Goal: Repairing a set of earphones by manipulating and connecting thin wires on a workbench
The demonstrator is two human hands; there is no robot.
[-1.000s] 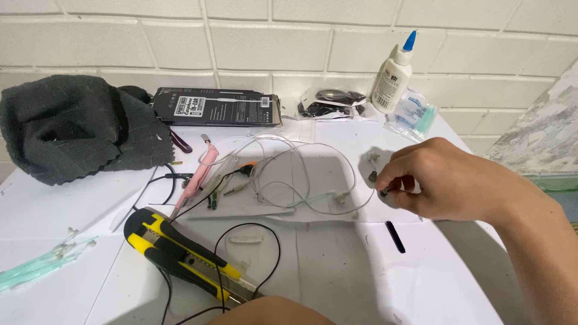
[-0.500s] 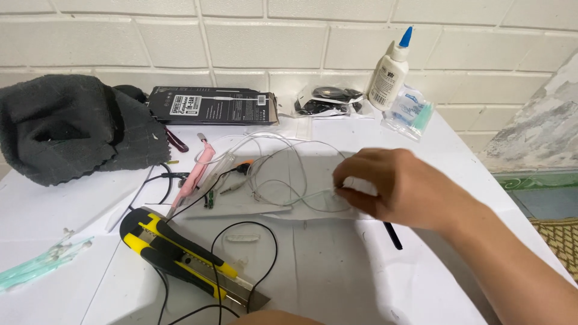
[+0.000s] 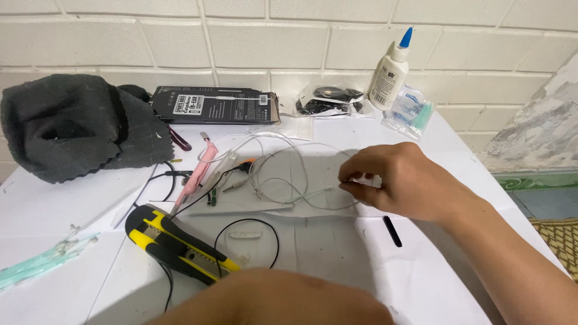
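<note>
Right hand [image 3: 403, 180] near the table's [image 3: 337, 253] middle, fingers [image 3: 355, 177] pinched together on the thin white cable [image 3: 283, 174]; left hand out of view; best held lightly, clear of the yellow utility knife [image 3: 180, 244] toward the near-left edge.
</note>
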